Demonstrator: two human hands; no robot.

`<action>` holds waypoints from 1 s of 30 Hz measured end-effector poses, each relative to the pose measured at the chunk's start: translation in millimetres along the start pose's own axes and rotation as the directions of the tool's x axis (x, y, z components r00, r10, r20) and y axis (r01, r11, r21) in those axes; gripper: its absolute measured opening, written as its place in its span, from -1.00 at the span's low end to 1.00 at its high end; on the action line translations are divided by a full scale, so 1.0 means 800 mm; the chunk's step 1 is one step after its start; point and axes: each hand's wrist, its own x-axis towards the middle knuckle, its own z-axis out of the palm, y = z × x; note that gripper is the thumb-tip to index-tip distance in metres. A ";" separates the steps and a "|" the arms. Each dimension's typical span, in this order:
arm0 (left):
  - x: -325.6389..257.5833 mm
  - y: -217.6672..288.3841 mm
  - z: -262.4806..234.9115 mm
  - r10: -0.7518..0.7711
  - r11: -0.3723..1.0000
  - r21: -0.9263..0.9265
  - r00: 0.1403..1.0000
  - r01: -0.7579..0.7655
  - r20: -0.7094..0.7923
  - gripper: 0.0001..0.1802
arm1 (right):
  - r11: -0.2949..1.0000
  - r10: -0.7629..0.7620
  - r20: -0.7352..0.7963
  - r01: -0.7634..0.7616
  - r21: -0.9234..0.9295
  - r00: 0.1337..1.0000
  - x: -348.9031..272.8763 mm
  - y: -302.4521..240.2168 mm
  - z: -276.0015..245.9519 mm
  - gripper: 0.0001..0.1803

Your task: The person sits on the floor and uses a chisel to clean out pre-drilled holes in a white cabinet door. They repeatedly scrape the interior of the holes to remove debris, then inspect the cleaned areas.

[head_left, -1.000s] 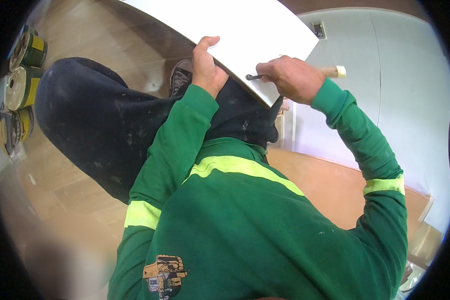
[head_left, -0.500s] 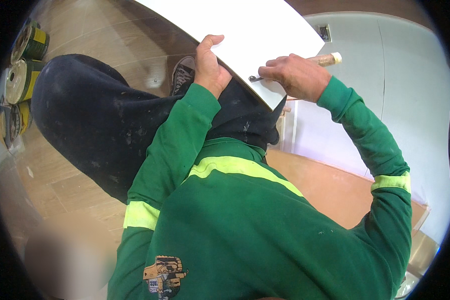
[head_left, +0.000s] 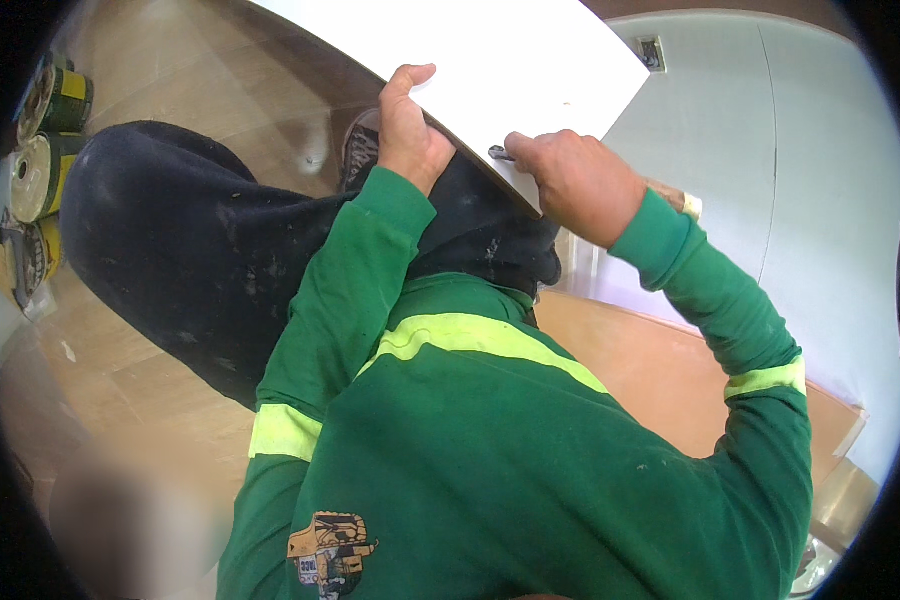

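While the left hand is gripping the long edge of the white board in the upper centre of the frame, its thumb is lying over the upper face and its other fingers are curling beneath the edge. The right hand, right of the upper centre, is closing around a dark-tipped tool, whose tip is showing just above the board, near its edge; whether it is touching the surface, I cannot tell. Behind the right wrist, a brownish cylinder with a pale end is sticking out. Below the board, the dark trousers are stretching toward the left of the frame, and a shoe is peeping out near the left hand. Tins with yellow bands are standing at the upper left, while an orange-brown panel is lying at the lower right.
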 end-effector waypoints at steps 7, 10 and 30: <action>-0.005 0.002 0.007 0.022 0.999 0.046 1.000 -0.022 -0.004 -0.44 | 0.973 -0.195 0.121 0.208 -0.101 0.973 0.024 0.046 -0.031 -0.69; -0.004 0.000 0.006 0.012 0.999 0.051 1.000 -0.013 0.020 -0.44 | 0.903 -0.351 0.075 0.359 -0.236 0.933 0.032 0.063 -0.023 -0.77; 0.008 0.000 -0.004 -0.016 1.000 -0.020 1.000 0.016 0.014 -0.51 | 0.928 -0.302 0.148 0.326 -0.179 0.942 0.034 0.041 -0.026 -0.48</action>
